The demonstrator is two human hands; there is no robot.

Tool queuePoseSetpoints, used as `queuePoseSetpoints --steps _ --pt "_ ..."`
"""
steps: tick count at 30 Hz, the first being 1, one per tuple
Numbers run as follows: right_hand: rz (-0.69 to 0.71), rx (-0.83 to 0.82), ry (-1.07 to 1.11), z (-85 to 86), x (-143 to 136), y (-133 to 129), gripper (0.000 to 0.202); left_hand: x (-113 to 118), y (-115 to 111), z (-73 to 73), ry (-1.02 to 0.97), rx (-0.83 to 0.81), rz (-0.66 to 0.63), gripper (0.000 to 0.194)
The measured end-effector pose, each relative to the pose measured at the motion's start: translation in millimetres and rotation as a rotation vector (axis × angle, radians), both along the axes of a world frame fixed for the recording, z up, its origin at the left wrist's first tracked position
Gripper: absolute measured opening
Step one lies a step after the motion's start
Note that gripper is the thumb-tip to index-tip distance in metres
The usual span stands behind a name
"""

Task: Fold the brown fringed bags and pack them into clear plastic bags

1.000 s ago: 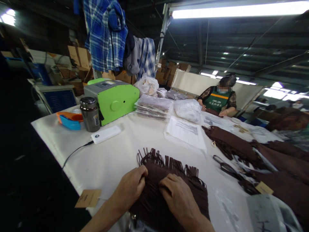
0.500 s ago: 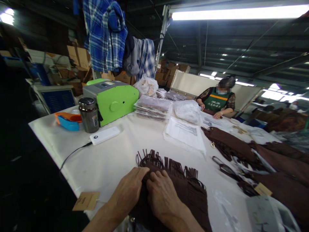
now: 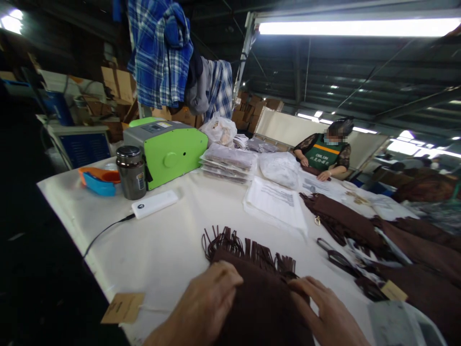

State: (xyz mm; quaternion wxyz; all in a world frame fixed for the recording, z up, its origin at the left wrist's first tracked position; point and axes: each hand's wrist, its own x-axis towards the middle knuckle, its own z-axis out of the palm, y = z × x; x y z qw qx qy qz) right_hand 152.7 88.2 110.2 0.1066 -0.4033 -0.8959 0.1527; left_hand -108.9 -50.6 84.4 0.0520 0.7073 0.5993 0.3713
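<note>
A dark brown fringed piece (image 3: 262, 302) lies on the white table in front of me, its fringe pointing away from me. My left hand (image 3: 212, 298) rests on its left edge with the fingers bent together; whether they pinch the material is blurred. At the right edge, my right hand (image 3: 320, 305) touches the piece with thumb and fingers apart. A tan tag (image 3: 123, 308) on a string lies at the table's left edge.
On the table (image 3: 180, 254) stand a green machine (image 3: 176, 156), a metal flask (image 3: 130, 175) and a white power bank (image 3: 154, 203). Papers (image 3: 275, 202) and more brown pieces (image 3: 342, 216) lie to the right. A person (image 3: 326, 151) works across the table.
My right hand has moved right, from the middle of the brown piece to its right edge, and its fingers have spread. The piece's upper surface looks smoother. My left hand has shifted slightly right and nearer.
</note>
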Motion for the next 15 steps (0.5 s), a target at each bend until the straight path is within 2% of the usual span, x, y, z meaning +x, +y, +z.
queuePoseSetpoints --steps 2,3,4,6,10,15 --pt "-0.054 0.001 0.108 -4.0 5 2 0.025 -30 11 6.3 -0.076 -0.216 0.297 0.021" --pt "-0.055 -0.008 0.139 -4.0 2 1 0.025 -42 18 6.1 -0.065 -0.315 0.403 0.020" --pt "-0.040 -0.023 0.153 -2.6 -4 -1 0.025 -53 27 4.1 -0.052 -0.359 0.452 0.022" --pt "0.013 -0.061 0.149 3.7 -26 -6 0.022 -64 42 -3.8 -0.014 -0.409 0.491 0.029" --pt "0.149 -0.078 0.142 15.5 -91 -7 0.017 -64 59 -19.2 0.041 -0.464 0.478 0.043" --pt "0.420 0.018 0.028 8.5 -172 20 0.037 -69 62 -21.6 0.006 -0.519 0.463 0.035"
